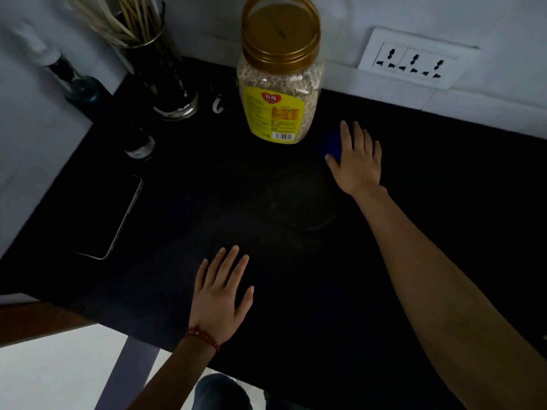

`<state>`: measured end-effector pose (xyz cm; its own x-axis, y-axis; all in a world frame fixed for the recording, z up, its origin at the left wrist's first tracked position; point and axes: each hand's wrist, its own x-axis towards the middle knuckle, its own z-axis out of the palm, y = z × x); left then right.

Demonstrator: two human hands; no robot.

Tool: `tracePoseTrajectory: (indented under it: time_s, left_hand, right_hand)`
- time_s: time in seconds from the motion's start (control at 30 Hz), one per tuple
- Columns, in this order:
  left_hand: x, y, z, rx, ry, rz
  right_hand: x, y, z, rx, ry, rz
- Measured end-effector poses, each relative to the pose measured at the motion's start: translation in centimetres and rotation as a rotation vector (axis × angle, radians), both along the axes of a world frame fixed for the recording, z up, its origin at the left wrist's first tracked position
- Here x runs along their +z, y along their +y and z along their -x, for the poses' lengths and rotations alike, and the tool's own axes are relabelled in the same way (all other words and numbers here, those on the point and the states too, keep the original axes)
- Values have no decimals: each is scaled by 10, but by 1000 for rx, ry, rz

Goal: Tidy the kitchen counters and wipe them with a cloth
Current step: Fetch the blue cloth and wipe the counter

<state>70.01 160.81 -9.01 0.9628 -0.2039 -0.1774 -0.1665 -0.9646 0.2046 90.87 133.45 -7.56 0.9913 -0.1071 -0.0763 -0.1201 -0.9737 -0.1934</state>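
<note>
A dark glass bottle with a pale cap (74, 84) stands at the far left on the matte black stone counter (296, 291), and a second, smaller dark bottle with a silvery base (139, 143) stands just in front of it. Nearer the front edge, a flat rectangular phone with a black screen and silver rim (112, 214) lies face up. Behind, in the corner, a tall cylindrical metal holder (165, 75) is packed with pale wooden chopsticks (124, 22). The left hand (222, 297), with a red bead bracelet (204, 338) on its wrist, lies flat and open on the counter, fingers spread, holding nothing. A clear plastic jar with a ribbed gold screw lid and a yellow label (279, 84) stands at the back, filled with pale oat flakes. Just right of it, the right hand (358, 161) presses flat, fingers extended, on a blue cloth (333, 142) lying on the counter. A white 2-outlet wall socket (414, 60) sits on the pale wall.
</note>
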Motion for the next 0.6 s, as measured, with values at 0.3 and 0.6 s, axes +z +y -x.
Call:
tracePoseTrajectory:
  time_s: [0.3,0.6]
  left_hand:
    - [1,3,0,-12,5,-24]
    - [12,18,1,-95,112,241]
  right_hand:
    - [12,29,96,-149,5,-154]
    - [37,101,268,-386,-43,-339]
